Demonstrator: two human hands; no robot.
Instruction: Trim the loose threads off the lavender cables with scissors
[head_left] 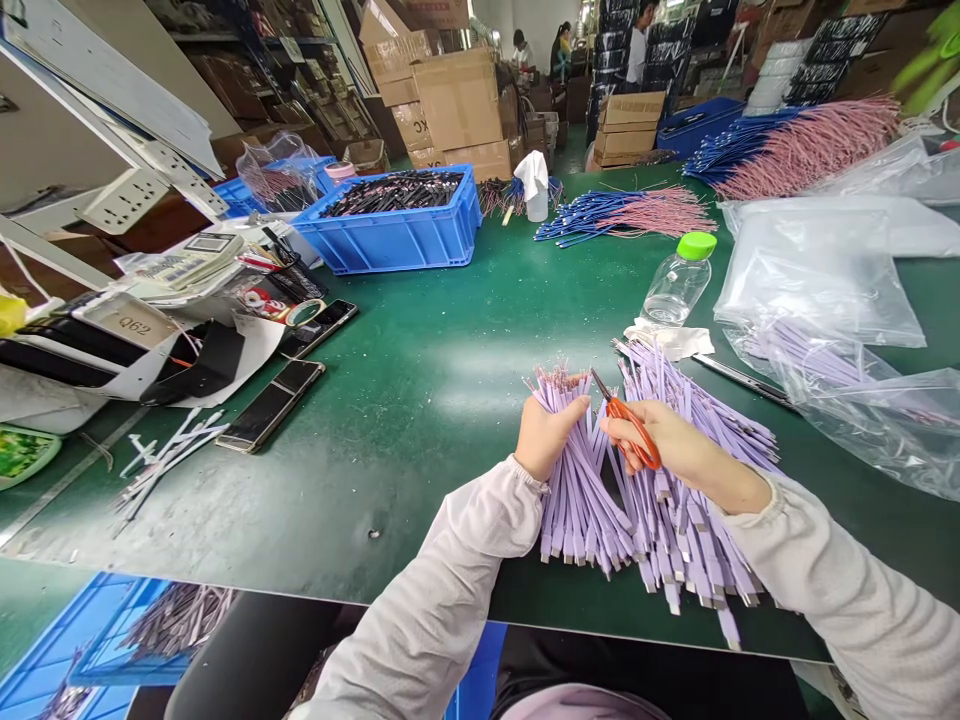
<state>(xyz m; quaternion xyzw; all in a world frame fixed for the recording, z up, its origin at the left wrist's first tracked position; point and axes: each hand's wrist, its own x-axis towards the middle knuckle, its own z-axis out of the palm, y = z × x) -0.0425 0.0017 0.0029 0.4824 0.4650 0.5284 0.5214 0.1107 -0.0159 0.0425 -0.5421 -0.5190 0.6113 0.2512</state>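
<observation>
Lilac USB cables (pixel 705 520): one bundle in hand, many more waiting

We had one bundle (pixel 581 500) clasped in our left hand (pixel 551 435) at the near side of the green table (pixel 420 420), its coppery wire ends (pixel 556 378) facing away from us and its plugs (pixel 583 555) toward us. Our right hand (pixel 664 440) gripped orange-handled scissors (pixel 637 432), blades just beside those wire ends. We judged much was left: a larger loose pile (pixel 690 500) lay beneath our right hand, and more showed inside a clear bag (pixel 877 440). Which cables were finished, we could not tell.
</observation>
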